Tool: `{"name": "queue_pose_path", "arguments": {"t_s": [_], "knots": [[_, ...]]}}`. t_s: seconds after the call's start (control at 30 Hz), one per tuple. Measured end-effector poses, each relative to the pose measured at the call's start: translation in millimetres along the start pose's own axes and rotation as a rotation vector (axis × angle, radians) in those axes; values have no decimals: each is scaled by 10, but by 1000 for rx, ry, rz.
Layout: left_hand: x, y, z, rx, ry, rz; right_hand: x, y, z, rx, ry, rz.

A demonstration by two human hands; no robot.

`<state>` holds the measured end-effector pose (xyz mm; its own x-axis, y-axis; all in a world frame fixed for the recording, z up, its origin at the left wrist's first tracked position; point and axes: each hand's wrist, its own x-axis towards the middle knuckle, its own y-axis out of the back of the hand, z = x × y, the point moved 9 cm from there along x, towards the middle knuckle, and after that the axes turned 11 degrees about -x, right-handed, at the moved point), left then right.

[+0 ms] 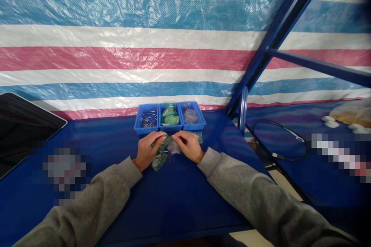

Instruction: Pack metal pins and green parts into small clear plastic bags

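My left hand and my right hand pinch a small green packet between them, over the blue table. Another green packet lies just below my left fingers, with a thin metal piece beside it. A clear plastic bag rests under my right fingers, and more green packaging shows behind my right hand. Beyond both hands stand three joined blue bins: the left bin holds metal rods, the middle bin green packets, the right bin clear bags.
A dark flat screen stands at the left edge, near a blurred object. Blue metal frame bars rise at the right. A black cable lies farther right. A striped sheet hangs behind the table.
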<state>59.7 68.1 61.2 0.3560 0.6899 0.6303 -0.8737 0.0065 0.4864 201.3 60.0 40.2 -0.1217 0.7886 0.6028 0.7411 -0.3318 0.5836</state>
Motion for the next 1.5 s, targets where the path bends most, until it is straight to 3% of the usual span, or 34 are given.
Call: {"name": "queue_pose_path", "arguments": {"t_s": [0.27,0.57,1.07,1.5], "knots": [[-2,29,4,-12,2,41,1,-3,6,-8,-9,0],[16,-10,31,-100,-40,-34,5,9,3,1,-6,10],[-21,-33,-113,-90,70,-5,-13,-36,-13,40,26,-24],[-28,-70,-156,-118,111,-50,-9,-29,-56,68,56,-22]]}}
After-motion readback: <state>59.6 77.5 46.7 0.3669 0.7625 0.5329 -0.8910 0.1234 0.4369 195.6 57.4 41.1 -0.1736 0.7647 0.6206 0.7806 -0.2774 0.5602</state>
